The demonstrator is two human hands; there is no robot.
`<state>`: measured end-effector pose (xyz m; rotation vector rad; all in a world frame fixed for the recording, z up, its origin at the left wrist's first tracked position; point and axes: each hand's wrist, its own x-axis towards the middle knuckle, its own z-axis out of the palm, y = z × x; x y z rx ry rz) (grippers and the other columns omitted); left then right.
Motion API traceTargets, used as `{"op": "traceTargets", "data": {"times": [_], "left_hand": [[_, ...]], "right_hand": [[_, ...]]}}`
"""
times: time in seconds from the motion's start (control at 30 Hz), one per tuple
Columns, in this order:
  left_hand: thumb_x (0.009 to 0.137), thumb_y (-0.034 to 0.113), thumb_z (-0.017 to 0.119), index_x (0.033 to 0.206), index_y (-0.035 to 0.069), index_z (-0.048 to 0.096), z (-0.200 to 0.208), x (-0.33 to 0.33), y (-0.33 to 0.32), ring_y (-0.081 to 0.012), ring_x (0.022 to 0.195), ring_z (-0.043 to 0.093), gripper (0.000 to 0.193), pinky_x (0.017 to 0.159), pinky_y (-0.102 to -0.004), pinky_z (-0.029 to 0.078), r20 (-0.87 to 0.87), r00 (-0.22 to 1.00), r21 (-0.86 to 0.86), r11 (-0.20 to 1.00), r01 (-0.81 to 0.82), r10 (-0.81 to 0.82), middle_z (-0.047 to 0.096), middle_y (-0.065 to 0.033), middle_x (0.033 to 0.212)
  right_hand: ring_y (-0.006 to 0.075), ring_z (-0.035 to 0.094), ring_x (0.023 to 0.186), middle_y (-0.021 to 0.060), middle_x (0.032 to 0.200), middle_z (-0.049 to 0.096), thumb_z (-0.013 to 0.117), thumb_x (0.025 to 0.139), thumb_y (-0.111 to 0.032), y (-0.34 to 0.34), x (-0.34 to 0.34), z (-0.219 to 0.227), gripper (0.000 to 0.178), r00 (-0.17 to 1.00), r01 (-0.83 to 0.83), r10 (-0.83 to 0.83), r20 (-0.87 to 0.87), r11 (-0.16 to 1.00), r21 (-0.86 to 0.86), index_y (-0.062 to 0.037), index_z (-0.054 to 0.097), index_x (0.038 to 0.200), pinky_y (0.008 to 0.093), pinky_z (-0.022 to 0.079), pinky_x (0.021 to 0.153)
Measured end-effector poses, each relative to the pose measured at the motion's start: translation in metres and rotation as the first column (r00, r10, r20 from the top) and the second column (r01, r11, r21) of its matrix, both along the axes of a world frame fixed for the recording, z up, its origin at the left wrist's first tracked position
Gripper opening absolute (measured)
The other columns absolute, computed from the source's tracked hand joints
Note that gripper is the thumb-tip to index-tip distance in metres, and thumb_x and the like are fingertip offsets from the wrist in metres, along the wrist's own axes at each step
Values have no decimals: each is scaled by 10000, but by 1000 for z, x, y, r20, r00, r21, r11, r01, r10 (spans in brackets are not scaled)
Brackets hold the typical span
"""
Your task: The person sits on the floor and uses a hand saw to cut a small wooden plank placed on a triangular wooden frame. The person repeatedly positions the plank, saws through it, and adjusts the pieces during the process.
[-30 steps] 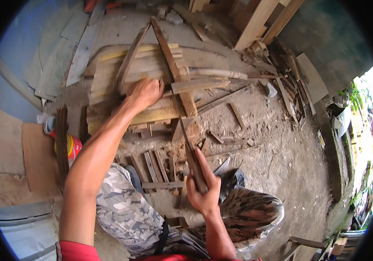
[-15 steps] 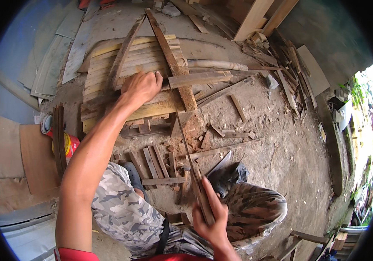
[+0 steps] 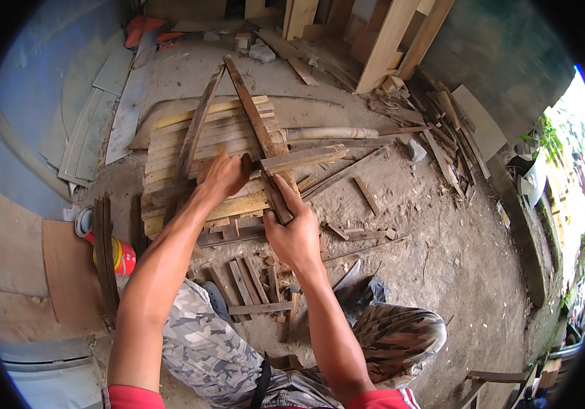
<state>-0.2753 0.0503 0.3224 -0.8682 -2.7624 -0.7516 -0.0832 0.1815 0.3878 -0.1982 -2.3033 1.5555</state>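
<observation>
A dark wooden strip [image 3: 303, 159] lies crosswise over a long brown board [image 3: 246, 95], on a low stack of pale yellowish slats [image 3: 170, 146]. My left hand [image 3: 223, 178] is closed on this strip, pressing it down left of the board. My right hand [image 3: 294, 232] wraps round the wooden handle of a saw [image 3: 279, 204], close up against the strip's near edge. The saw's thin blade is mostly hidden now. Another long board [image 3: 197, 126] slants across the slats and meets the first at the far end.
Short wooden offcuts [image 3: 245, 283] and a hammer [image 3: 292, 310] lie before my legs. A red and yellow can [image 3: 123, 258] stands at left beside upright dark strips [image 3: 106, 252]. Scrap wood [image 3: 442, 129] is heaped along the right wall, and a pale pole [image 3: 333, 133] lies behind the strip.
My right hand has pushed the saw forward and up from near my lap to the strip. The left hand stays on the strip. The whole view has shifted slightly.
</observation>
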Motion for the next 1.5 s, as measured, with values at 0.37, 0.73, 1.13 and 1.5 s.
{"op": "traceTargets", "data": {"times": [0.37, 0.73, 1.13, 1.5], "left_hand": [[1063, 233, 366, 560, 60, 554, 10, 4, 5, -148, 333, 407, 565, 385, -341, 436, 151, 988, -175, 984, -15, 41, 461, -30, 415], [996, 156, 404, 928, -93, 663, -28, -32, -22, -391, 739, 672, 366, 692, -465, 537, -16, 997, -231, 970, -72, 70, 678, -280, 849], [1060, 209, 353, 531, 55, 547, 14, 11, 13, -181, 307, 409, 584, 379, -355, 456, 134, 991, -145, 989, 19, 1, 423, -47, 381], [976, 107, 422, 702, -27, 645, -6, -14, 8, -250, 486, 541, 377, 440, -407, 428, -1, 1000, -199, 980, -20, 21, 571, -203, 582]], "right_hand": [[140, 697, 939, 195, 1155, 706, 581, 788, 49, 5, 227, 0, 611, 977, 16, -9, 215, 999, -32, 36, 521, 1396, 250, 523, 816], [394, 602, 1181, 267, 1242, 636, 581, 828, -30, -7, -3, -4, 599, 999, -23, 21, -31, 998, -53, -21, 494, 1421, 388, 501, 976], [227, 741, 944, 231, 1182, 693, 612, 809, 44, 8, 200, -14, 655, 996, -20, 20, 92, 1000, 4, 5, 472, 1448, 267, 547, 796], [385, 662, 1095, 278, 1159, 669, 585, 830, -21, 3, 22, -21, 630, 991, 21, -19, -133, 1000, 11, -79, 489, 1450, 366, 534, 885]]}}
